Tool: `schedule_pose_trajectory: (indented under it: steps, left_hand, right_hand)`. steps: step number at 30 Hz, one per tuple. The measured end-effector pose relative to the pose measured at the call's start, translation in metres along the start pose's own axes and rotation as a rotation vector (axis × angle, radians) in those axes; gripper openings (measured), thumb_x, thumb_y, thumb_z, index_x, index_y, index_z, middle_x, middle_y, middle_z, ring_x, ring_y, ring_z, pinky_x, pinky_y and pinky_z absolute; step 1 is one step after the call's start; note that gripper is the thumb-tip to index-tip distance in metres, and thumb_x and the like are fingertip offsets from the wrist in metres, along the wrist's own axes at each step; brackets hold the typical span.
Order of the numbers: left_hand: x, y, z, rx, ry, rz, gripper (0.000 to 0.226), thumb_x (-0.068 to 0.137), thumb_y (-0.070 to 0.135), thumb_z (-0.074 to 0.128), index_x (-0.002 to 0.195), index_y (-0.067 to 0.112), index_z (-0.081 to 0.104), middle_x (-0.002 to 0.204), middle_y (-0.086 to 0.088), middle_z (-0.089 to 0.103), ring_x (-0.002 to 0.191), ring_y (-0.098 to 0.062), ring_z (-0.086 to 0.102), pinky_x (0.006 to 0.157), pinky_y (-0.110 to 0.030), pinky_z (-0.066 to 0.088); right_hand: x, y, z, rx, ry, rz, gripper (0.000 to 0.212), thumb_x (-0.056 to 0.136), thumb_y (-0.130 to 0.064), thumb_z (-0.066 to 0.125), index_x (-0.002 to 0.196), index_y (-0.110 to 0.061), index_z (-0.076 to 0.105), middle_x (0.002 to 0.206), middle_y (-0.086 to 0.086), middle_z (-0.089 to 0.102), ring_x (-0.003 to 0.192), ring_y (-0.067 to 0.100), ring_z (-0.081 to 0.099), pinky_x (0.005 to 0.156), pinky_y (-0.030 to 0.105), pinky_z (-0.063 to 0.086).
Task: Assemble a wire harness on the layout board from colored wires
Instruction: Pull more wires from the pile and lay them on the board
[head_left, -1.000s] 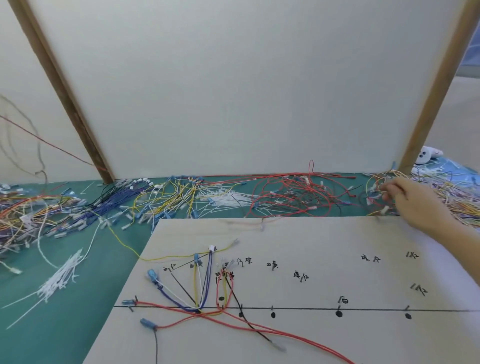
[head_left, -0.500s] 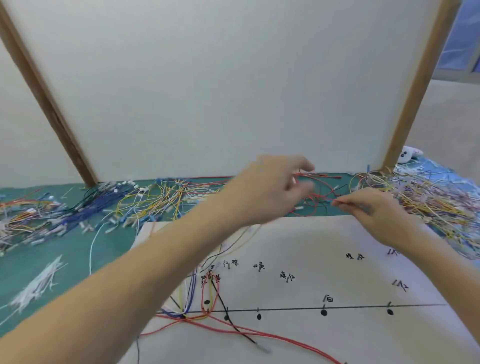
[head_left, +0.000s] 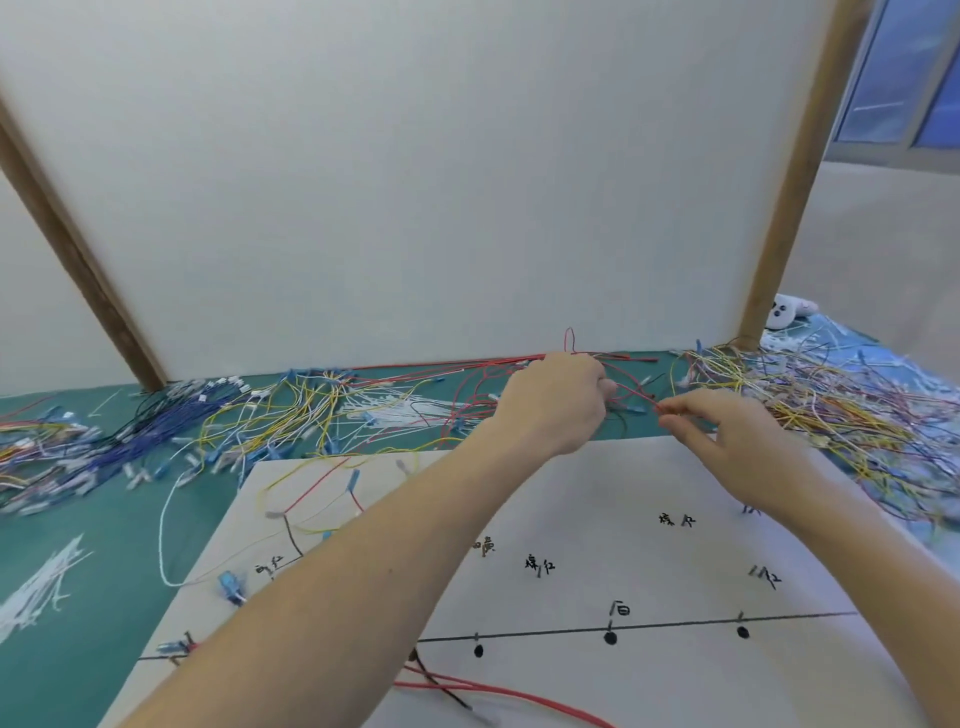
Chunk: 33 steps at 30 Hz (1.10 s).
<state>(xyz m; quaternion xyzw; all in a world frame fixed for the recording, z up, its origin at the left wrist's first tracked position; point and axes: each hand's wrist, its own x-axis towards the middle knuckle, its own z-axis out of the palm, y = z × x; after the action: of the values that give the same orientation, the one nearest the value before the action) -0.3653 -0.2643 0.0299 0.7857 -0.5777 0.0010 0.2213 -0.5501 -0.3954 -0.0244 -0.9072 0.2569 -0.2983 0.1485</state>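
Observation:
The white layout board (head_left: 623, 499) lies flat in front of me, marked with a black line, dots and handwritten labels. Several laid wires, yellow, red and black (head_left: 311, 499), sit on its left part, partly hidden by my left forearm. My left hand (head_left: 550, 405) and my right hand (head_left: 727, 436) reach past the board's far edge into the red wire pile (head_left: 478, 395). A thin red wire (head_left: 636, 392) runs between the two hands, with the fingers of each pinching it.
Loose wire piles line the green mat: blue and black (head_left: 130, 441), yellow and white (head_left: 311, 410), mixed yellow and orange (head_left: 831, 410) at the right. White cable ties (head_left: 36, 592) lie at left. An upright white panel (head_left: 415, 182) with wooden posts stands behind.
My left arm came into view and reached across the board to the red pile. My right hand moved left from the right-hand pile, and both hands now hold one red wire.

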Motion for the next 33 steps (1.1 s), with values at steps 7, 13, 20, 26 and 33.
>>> schedule_pose_trajectory:
  steps: [7,13,20,26,33]
  left_hand:
    - [0.002,-0.007,0.001,0.022,-0.138,-0.015,0.027,0.103,0.044,0.048,0.092,0.031,0.069,0.114,-0.007,0.065,0.108,-0.033,0.060,0.081,-0.040,0.043]
    - [0.002,-0.016,0.010,-0.108,-0.154,-0.101,0.029,0.099,0.046,0.056,0.079,0.028,0.069,0.088,0.000,0.066,0.094,-0.032,0.065,0.079,-0.036,0.047]
    - [0.002,-0.015,0.018,-0.170,0.064,-0.097,0.042,0.098,0.049,0.052,0.074,0.019,0.068,0.073,0.004,0.065,0.083,-0.028,0.063,0.068,-0.033,0.043]
    - [0.005,-0.006,0.017,-0.188,0.081,-0.127,0.045,0.087,0.042,0.055,0.050,0.017,0.048,0.048,0.007,0.048,0.057,-0.021,0.052,0.056,-0.028,0.034]
    - [0.008,-0.005,0.024,-0.304,0.010,-0.162,0.054,0.092,0.041,0.053,0.045,0.017,0.041,0.045,0.006,0.040,0.054,-0.023,0.046,0.054,-0.029,0.034]
  right_hand:
    - [0.009,-0.002,-0.009,0.301,0.047,0.188,0.019,0.098,-0.013,0.067,0.111,-0.021,0.078,0.102,-0.006,0.075,0.100,0.015,0.066,0.091,0.035,0.048]
    - [0.000,-0.006,-0.014,0.231,0.072,0.131,0.016,0.089,-0.013,0.077,0.099,-0.025,0.079,0.093,-0.004,0.073,0.089,0.015,0.065,0.079,0.030,0.048]
    - [-0.006,-0.006,-0.011,0.485,0.037,0.211,0.029,0.091,0.001,0.071,0.092,-0.028,0.075,0.085,-0.005,0.078,0.088,0.014,0.074,0.081,0.016,0.057]
    - [-0.009,-0.012,-0.012,0.452,0.206,0.160,0.025,0.089,0.004,0.072,0.091,-0.020,0.077,0.084,-0.005,0.079,0.088,0.017,0.075,0.086,0.042,0.060]
    - [-0.012,-0.019,-0.006,0.406,0.149,0.083,0.028,0.084,0.008,0.074,0.088,-0.020,0.079,0.086,-0.008,0.078,0.084,0.009,0.074,0.083,0.021,0.057]
